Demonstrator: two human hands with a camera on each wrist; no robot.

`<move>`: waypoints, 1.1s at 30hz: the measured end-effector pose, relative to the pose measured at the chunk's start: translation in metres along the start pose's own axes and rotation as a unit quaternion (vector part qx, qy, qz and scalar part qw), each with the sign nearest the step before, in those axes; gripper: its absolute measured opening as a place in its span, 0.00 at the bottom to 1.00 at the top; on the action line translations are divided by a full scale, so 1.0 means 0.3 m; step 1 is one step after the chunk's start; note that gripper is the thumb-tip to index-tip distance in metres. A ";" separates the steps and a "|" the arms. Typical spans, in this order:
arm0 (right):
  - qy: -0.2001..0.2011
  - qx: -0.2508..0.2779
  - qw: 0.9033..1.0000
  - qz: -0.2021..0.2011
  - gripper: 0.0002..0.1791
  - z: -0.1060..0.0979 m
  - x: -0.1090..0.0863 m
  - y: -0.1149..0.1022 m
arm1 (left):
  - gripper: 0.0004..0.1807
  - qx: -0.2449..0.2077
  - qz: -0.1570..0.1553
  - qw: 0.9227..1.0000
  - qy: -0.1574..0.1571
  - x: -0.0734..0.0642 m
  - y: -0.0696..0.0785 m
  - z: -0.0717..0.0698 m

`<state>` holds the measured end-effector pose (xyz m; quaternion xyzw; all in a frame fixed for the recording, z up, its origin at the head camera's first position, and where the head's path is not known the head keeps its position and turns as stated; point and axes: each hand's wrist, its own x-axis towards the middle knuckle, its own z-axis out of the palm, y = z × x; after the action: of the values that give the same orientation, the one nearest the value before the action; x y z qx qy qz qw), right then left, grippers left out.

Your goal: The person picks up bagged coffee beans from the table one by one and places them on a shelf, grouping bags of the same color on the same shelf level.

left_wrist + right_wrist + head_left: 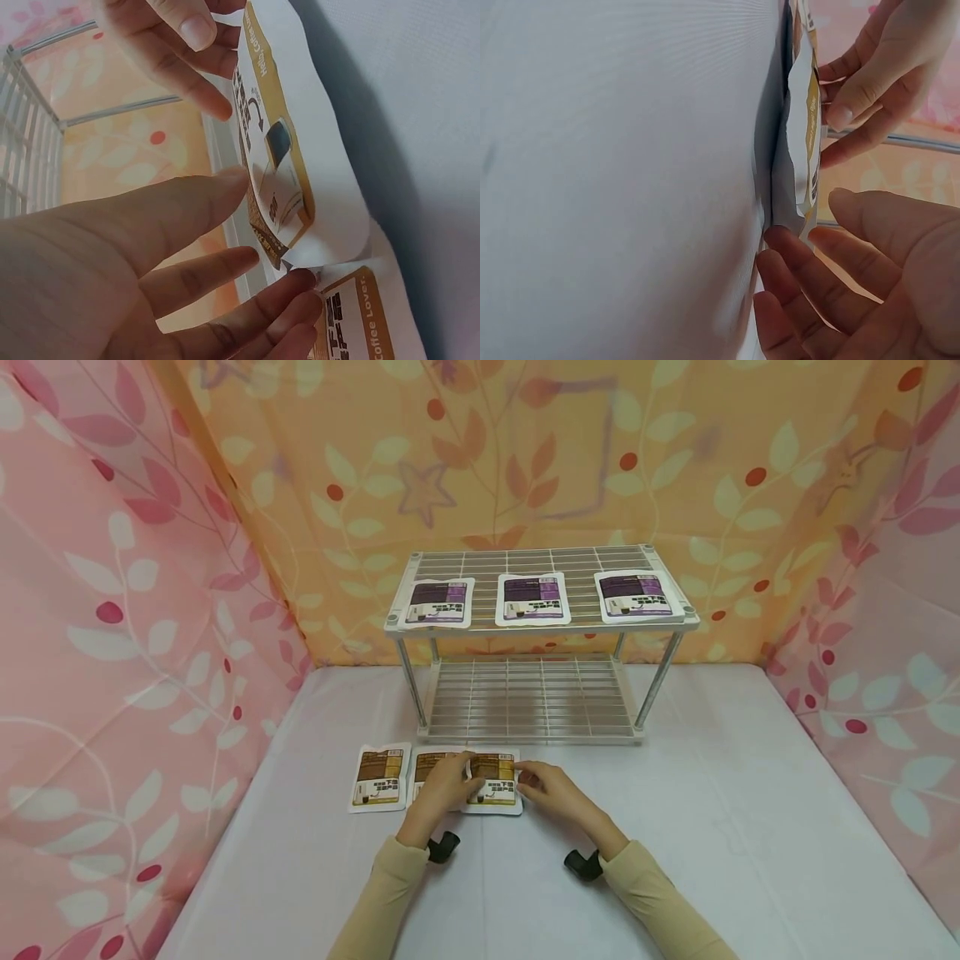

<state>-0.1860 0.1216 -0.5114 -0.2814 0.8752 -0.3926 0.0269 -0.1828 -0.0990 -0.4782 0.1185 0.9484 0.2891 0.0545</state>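
1. The bare left hand (452, 783) has its fingers spread, with the thumb against a flat, white-edged pouch with a brown-and-gold printed panel (495, 783).
2. The bare right hand (553, 789) is at that pouch's right edge, its fingers loosely bent and slightly apart; the right wrist view shows a fingertip at the corner.
3. This pouch lies at the right end of a row of 3, just in front of the rack. Its pale rim is wavy, with rounded corners, and casts a shadow on the cloth.
4. The middle brown pouch (429, 767) is partly hidden by the left hand; the left brown pouch (378, 778) lies beside it.
5. Beige sleeves (390, 893) end at the wrists, near 2 black wrist-worn devices (585, 864).
6. Smooth white cloth (720, 827) runs well out to the right of the right hand and towards the person.
7. Behind stands a 2-tier white wire rack (532, 702) with slim round metal posts; along its upper front edge lie 3 white-edged purple pouches (533, 599), spaced apart.
8. Leaf-patterned orange fabric (487, 452) hangs behind, with pink fabric (112, 677) at both sides.
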 end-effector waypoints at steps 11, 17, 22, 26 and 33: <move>0.006 0.001 1.000 -0.006 0.19 0.007 -0.002 0.005 | 0.28 -0.023 0.004 1.000 -0.017 -0.006 0.013 -0.011; 0.026 0.005 1.000 0.011 0.17 -0.001 -0.012 -0.001 | 0.29 -0.035 0.006 0.999 -0.030 -0.004 0.019 -0.011; 0.057 0.018 0.998 0.029 0.16 -0.007 -0.013 -0.005 | 0.29 -0.049 0.017 0.998 -0.030 -0.002 0.024 -0.012; 0.077 0.026 0.996 0.037 0.16 -0.015 -0.014 -0.015 | 0.30 -0.058 0.042 0.997 -0.027 0.000 0.026 -0.012; 0.096 0.033 0.994 0.036 0.17 -0.025 -0.021 -0.014 | 0.31 -0.074 0.055 0.995 -0.025 0.003 0.035 -0.004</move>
<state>-0.1806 0.1275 -0.5043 -0.2099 0.8699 -0.4450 -0.0345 -0.1818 -0.0910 -0.4713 0.1734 0.9149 0.3576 0.0712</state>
